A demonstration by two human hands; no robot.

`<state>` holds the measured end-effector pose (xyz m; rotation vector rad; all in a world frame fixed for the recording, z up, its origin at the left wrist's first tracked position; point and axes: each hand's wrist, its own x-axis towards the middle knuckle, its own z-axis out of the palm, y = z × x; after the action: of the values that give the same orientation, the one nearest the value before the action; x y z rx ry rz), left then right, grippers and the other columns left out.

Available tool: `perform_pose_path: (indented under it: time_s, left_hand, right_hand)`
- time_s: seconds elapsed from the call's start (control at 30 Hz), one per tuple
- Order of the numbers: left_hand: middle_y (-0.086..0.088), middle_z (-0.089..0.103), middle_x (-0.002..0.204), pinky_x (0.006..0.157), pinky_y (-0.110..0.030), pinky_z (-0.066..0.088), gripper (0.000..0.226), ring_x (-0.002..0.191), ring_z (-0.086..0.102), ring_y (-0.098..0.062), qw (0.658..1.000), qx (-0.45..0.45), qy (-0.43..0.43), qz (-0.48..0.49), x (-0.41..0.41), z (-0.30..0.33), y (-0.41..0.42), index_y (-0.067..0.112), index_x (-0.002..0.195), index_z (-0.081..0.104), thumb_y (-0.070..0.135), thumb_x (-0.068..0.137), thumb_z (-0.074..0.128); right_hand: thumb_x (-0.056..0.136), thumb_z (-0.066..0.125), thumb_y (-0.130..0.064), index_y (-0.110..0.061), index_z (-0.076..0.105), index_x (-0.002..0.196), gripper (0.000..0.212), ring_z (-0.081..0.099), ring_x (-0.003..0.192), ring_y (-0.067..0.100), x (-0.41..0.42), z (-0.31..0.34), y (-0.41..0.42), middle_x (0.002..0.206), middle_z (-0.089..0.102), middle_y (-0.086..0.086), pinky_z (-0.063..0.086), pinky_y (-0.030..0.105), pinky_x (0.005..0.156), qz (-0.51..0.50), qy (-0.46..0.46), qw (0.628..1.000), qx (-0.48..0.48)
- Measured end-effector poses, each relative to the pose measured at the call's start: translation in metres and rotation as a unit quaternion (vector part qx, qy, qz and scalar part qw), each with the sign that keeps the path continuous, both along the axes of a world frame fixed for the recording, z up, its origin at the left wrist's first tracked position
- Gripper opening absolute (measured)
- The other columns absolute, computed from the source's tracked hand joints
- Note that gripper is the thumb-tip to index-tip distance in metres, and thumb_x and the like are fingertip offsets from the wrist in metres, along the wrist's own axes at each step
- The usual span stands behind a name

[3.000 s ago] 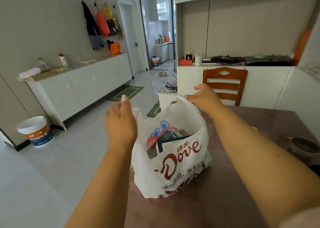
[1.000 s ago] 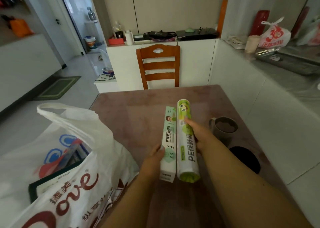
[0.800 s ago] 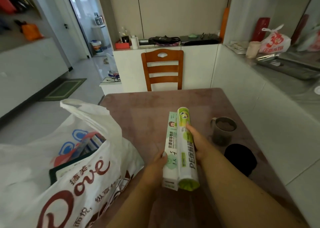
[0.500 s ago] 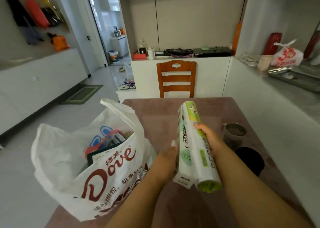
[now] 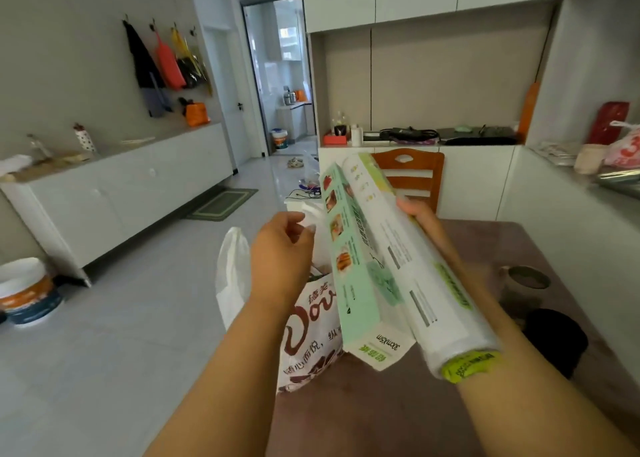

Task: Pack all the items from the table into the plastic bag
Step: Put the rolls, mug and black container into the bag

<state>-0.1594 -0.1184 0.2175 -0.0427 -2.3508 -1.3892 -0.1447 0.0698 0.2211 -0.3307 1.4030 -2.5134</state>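
Hands lift two rolls above the bag.
Right hand (image 5: 420, 219) grips a pale-green long box (image 5: 349, 259) and white plastic-wrap roll (image 5: 420, 276); left hand (image 5: 282, 248) pinches the white printed plastic bag (image 5: 308, 332) on the brown table (image 5: 381, 418).

bag (image 5: 311, 321) mouth and contents hidden behind left hand (image 5: 282, 252) and box (image 5: 349, 262), right hand (image 5: 420, 219) mostly behind roll (image 5: 415, 266), red bag (image 5: 625, 146) cut off by right edge

Pale grey tiled floor (image 5: 138, 318) runs back to an open doorway (image 5: 277, 75), daylight in the room beyond it. A long white sideboard (image 5: 131, 193) lines the grey wall (image 5: 69, 58), bags hanging on hooks (image 5: 166, 61) above. A wooden chair (image 5: 412, 176) stands before white cabinets (image 5: 474, 176); a green mat (image 5: 221, 204) lies on the floor, and a paint bucket (image 5: 27, 292) sits far left.
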Motion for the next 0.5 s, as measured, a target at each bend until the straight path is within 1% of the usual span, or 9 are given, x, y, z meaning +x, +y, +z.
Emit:
perform_pose_path:
  time_s: [0.07, 0.13, 0.17, 0.23, 0.3, 0.37, 0.43, 0.47, 0.5]
  left_hand:
    - [-0.002, 0.057, 0.120, 0.076, -0.013, 0.047, 0.039, 0.099, 0.058, -0.014, 0.991, -0.066, 0.047, 0.106, -0.004, 0.002, -0.025, 0.019, 0.123, 0.058, 0.025, 0.086, 0.069]
    - [-0.011, 0.045, 0.134, 0.098, -0.028, 0.042, 0.061, 0.121, 0.047, -0.026, 0.973, -0.103, 0.035, 0.206, -0.008, 0.004, -0.049, 0.012, 0.132, 0.049, 0.026, 0.079, 0.076]
    - [-0.015, 0.042, 0.136, 0.102, -0.035, 0.039, 0.068, 0.125, 0.043, -0.031, 0.966, -0.115, -0.008, 0.233, -0.011, 0.004, -0.059, 0.008, 0.133, 0.045, 0.029, 0.078, 0.077]
    - [-0.020, 0.050, 0.129, 0.095, -0.041, 0.044, 0.061, 0.115, 0.050, -0.035, 0.961, -0.092, -0.128, 0.227, -0.023, 0.001, -0.076, 0.001, 0.127, 0.048, 0.031, 0.080, 0.073]
    - [-0.019, 0.063, 0.105, 0.077, -0.040, 0.052, 0.038, 0.085, 0.060, -0.030, 0.959, 0.024, -0.224, 0.170, -0.033, -0.002, -0.089, -0.003, 0.114, 0.058, 0.021, 0.086, 0.065]
    - [-0.016, 0.062, 0.084, 0.064, -0.033, 0.054, 0.027, 0.061, 0.053, -0.021, 0.943, 0.188, -0.256, 0.104, -0.035, -0.005, -0.096, -0.005, 0.110, 0.061, 0.012, 0.088, 0.061]
    - [-0.010, 0.054, 0.077, 0.051, -0.026, 0.041, 0.023, 0.053, 0.039, -0.015, 0.928, 0.282, -0.239, 0.059, -0.031, -0.008, -0.101, -0.003, 0.101, 0.062, 0.017, 0.091, 0.060]
    - [-0.008, 0.054, 0.079, 0.051, -0.025, 0.036, 0.025, 0.054, 0.036, -0.014, 0.921, 0.312, -0.230, 0.035, -0.029, -0.008, -0.102, 0.001, 0.097, 0.062, 0.025, 0.091, 0.059]
    - [-0.007, 0.057, 0.085, 0.056, -0.025, 0.037, 0.032, 0.058, 0.039, -0.015, 0.914, 0.340, -0.222, 0.009, -0.027, -0.008, -0.103, 0.005, 0.096, 0.065, 0.036, 0.091, 0.058]
  right_hand:
    - [0.026, 0.093, -0.040, -0.004, 0.062, 0.106, 0.093, 0.071, 0.061, 0.019, 0.003, 0.000, -0.019, 0.078, 0.072, 0.011, 0.056, 0.025, 0.050, 0.044, -0.017, 0.999, -0.006]
    - [0.027, 0.093, -0.037, -0.004, 0.061, 0.109, 0.094, 0.071, 0.061, 0.020, 0.007, -0.001, -0.035, 0.079, 0.072, 0.012, 0.056, 0.026, 0.050, 0.086, -0.043, 0.995, -0.004]
    - [0.025, 0.094, -0.035, -0.003, 0.062, 0.108, 0.094, 0.071, 0.060, 0.020, 0.009, 0.000, -0.043, 0.078, 0.072, 0.012, 0.056, 0.026, 0.049, 0.099, -0.054, 0.994, -0.002]
    - [0.023, 0.095, -0.034, -0.003, 0.063, 0.104, 0.093, 0.071, 0.057, 0.020, 0.012, -0.001, -0.057, 0.073, 0.072, 0.012, 0.056, 0.026, 0.046, 0.109, -0.067, 0.992, 0.015]
    - [0.033, 0.093, -0.032, -0.004, 0.064, 0.102, 0.080, 0.070, 0.054, 0.018, 0.010, -0.003, -0.071, 0.070, 0.071, 0.011, 0.055, 0.024, 0.045, 0.093, -0.085, 0.991, 0.032]
    - [0.063, 0.077, -0.031, -0.005, 0.062, 0.110, 0.056, 0.068, 0.050, 0.014, 0.002, -0.009, -0.083, 0.070, 0.068, 0.010, 0.052, 0.021, 0.042, 0.017, -0.119, 0.991, 0.064]
    - [0.083, 0.062, -0.027, -0.007, 0.060, 0.113, 0.036, 0.065, 0.053, 0.014, -0.007, -0.015, -0.095, 0.078, 0.062, 0.010, 0.051, 0.020, 0.045, -0.048, -0.148, 0.986, 0.054]
    - [0.086, 0.059, -0.027, -0.011, 0.060, 0.109, 0.028, 0.064, 0.059, 0.014, -0.009, -0.016, -0.101, 0.084, 0.062, 0.011, 0.051, 0.021, 0.049, -0.060, -0.153, 0.984, 0.062]
    - [0.087, 0.058, -0.024, -0.014, 0.060, 0.104, 0.020, 0.063, 0.066, 0.014, -0.014, -0.018, -0.107, 0.092, 0.062, 0.013, 0.051, 0.023, 0.053, -0.065, -0.154, 0.984, 0.065]
